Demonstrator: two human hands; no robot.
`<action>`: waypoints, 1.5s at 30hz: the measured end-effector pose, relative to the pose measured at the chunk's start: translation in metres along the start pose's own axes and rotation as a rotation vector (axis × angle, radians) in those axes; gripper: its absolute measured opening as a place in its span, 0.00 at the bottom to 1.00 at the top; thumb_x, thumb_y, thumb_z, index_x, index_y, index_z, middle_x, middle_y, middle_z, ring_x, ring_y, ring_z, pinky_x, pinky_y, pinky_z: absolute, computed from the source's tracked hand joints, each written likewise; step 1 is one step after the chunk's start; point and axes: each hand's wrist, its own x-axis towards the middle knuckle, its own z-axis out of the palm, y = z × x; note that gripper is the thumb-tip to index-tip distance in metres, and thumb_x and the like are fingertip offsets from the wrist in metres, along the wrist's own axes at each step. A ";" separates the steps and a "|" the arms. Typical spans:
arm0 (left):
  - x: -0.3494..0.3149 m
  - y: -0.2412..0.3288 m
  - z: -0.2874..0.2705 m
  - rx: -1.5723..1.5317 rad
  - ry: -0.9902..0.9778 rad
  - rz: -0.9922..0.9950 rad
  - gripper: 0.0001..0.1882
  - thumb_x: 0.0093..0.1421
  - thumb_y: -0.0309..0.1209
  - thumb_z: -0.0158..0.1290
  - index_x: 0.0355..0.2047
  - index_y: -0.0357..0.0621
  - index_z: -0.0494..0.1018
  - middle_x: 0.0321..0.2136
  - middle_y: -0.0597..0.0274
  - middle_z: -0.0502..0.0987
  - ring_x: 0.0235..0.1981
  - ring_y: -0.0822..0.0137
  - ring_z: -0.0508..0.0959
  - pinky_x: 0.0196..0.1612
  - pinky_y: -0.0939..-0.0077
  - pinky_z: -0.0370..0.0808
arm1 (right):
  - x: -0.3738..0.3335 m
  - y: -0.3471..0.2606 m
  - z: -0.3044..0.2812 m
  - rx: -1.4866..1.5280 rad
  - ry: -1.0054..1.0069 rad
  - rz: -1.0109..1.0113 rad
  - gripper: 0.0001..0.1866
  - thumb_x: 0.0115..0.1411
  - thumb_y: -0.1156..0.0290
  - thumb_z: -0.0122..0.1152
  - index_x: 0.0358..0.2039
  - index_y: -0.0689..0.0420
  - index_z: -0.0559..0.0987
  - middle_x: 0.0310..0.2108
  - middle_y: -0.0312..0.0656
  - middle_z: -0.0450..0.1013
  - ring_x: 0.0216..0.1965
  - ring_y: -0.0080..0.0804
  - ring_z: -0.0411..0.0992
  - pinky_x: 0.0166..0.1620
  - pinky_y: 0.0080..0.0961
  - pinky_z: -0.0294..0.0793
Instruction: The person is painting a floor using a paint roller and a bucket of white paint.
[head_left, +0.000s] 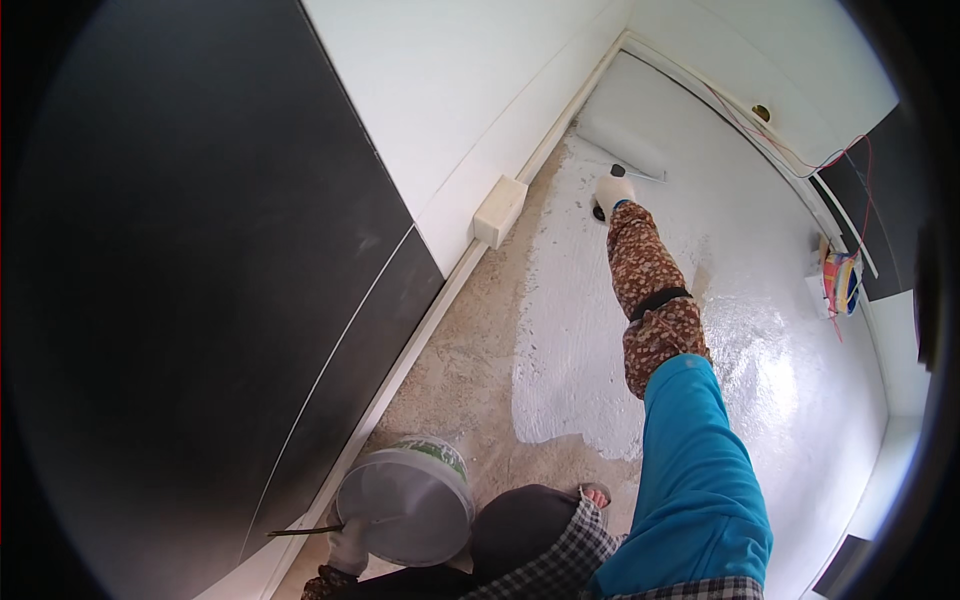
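Note:
My right hand (pixel 613 190), in a white glove, reaches far ahead and is closed round the black handle of a paint roller (pixel 628 150). The pale roller sleeve lies on wet, light grey paint (pixel 580 300) on the floor. At the lower left, my gloved left hand (pixel 348 546) is closed at the rim of a bucket (pixel 455 480) of grey paint, which is tilted toward me. A thin dark stick (pixel 300 531) crosses at that hand, sticking out past the rim; whether the fingers grip it too is unclear.
Bare rough concrete (pixel 470 350) runs along the left wall's skirting (pixel 400 380). A cream block (pixel 499 212) stands against that wall. At right, loose red wires (pixel 800 165) hang near a colourful bag (pixel 841 283). My sandalled foot (pixel 597 495) stands near the paint edge.

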 end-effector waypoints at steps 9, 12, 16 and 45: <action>0.000 -0.026 -0.035 1.122 -0.189 0.395 0.19 0.59 0.18 0.44 0.51 0.38 0.71 0.46 0.44 0.74 0.49 0.46 0.74 0.52 0.62 0.71 | -0.022 -0.044 0.012 -0.186 -0.058 -0.092 0.15 0.54 0.61 0.65 0.36 0.59 0.83 0.39 0.49 0.80 0.39 0.42 0.80 0.39 0.35 0.80; 0.004 -0.027 -0.026 0.541 -0.109 0.254 0.19 0.60 0.19 0.46 0.52 0.37 0.70 0.47 0.46 0.74 0.50 0.50 0.73 0.52 0.64 0.71 | -0.038 -0.063 0.013 -0.100 -0.121 0.018 0.14 0.55 0.61 0.64 0.36 0.58 0.83 0.41 0.49 0.79 0.41 0.42 0.80 0.39 0.34 0.80; 0.003 -0.009 0.000 0.097 0.003 0.096 0.19 0.61 0.22 0.51 0.53 0.35 0.68 0.47 0.52 0.74 0.49 0.58 0.74 0.50 0.68 0.72 | -0.073 -0.085 0.015 -0.118 -0.201 -0.091 0.13 0.58 0.66 0.56 0.37 0.57 0.85 0.39 0.48 0.80 0.42 0.42 0.80 0.42 0.34 0.78; 0.007 0.005 0.014 -0.081 -0.144 0.150 0.27 0.56 0.31 0.53 0.55 0.31 0.67 0.49 0.55 0.73 0.48 0.64 0.74 0.51 0.70 0.71 | -0.384 -0.209 0.000 0.473 -0.540 -0.103 0.15 0.63 0.62 0.55 0.41 0.60 0.80 0.32 0.41 0.79 0.35 0.36 0.79 0.35 0.31 0.76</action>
